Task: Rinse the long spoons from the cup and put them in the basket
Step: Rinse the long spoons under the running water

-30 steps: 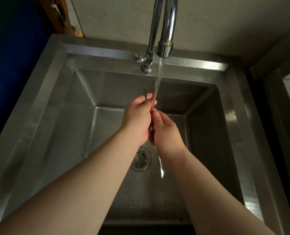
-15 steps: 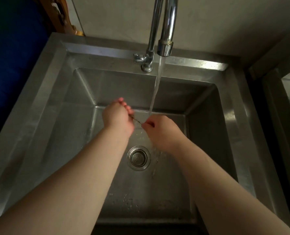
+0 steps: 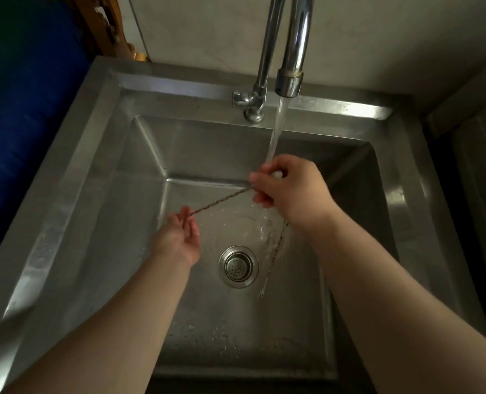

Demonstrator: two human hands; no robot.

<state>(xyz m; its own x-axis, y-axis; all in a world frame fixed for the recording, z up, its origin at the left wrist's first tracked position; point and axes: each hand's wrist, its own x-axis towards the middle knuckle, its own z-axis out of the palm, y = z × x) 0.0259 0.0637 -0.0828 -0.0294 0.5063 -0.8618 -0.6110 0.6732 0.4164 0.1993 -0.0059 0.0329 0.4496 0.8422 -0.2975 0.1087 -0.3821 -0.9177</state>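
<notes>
Over the steel sink (image 3: 128,172), my right hand (image 3: 293,189) grips two long spoons with twisted handles under the running water (image 3: 277,129). One long spoon (image 3: 222,199) stretches left and down from that hand to my left hand (image 3: 179,240), whose fingertips pinch its far end. The second long spoon (image 3: 276,251) hangs down from my right hand towards me, its small forked tip just right of the drain. The spoon bowls are hidden inside my right hand. Neither the cup nor the basket is in view.
The chrome faucet (image 3: 296,52) arches over the back of the sink, its handle at the base. A round strainer drain (image 3: 238,266) sits in the wet basin floor. A blue object (image 3: 23,123) stands left of the sink, and a wall is behind.
My left hand has slid down and left along one spoon's handle to its end. My right hand has risen under the stream, and the two hands are now apart.
</notes>
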